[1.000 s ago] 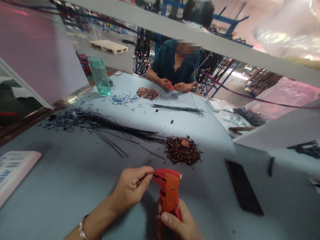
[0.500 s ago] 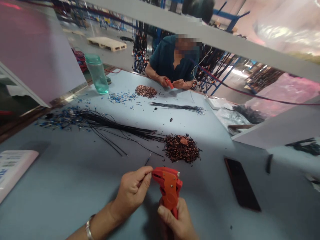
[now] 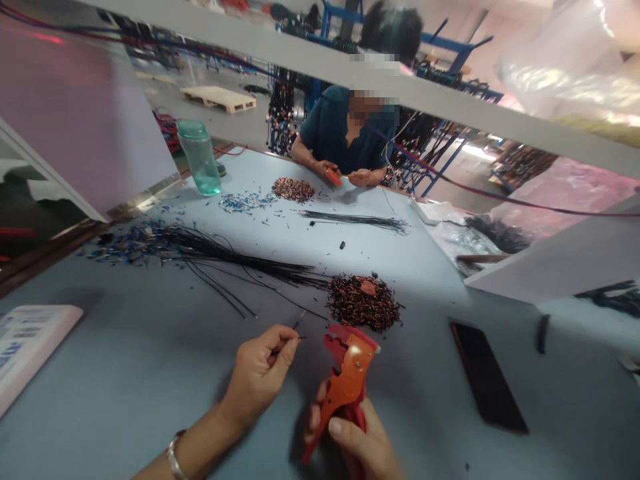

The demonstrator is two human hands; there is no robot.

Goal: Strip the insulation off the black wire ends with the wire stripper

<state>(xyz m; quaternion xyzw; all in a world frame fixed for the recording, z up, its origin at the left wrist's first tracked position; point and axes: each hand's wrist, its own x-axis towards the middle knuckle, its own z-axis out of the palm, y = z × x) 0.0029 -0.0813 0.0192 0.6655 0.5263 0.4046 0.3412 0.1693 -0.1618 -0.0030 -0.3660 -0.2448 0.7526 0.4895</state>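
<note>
My left hand pinches a thin black wire, whose short end sticks out to the right of the fingertips; a blue-tipped end shows above the fingers. In my right hand is a red and orange wire stripper, its jaws apart and pointing left, a small gap away from the wire end. Just beyond the tool lies a heap of short black and copper-coloured scraps. A bundle of long black wires stretches leftward from that heap.
A phone lies at the right, a white box at the left. Blue-tipped bits are scattered near a green bottle. Across the table, a co-worker holds a red tool, near another wire bundle.
The wire stripper has moved right, off the wire at my left fingertips, and its jaws and handles have spread. A bare short wire end now shows at my left hand.
</note>
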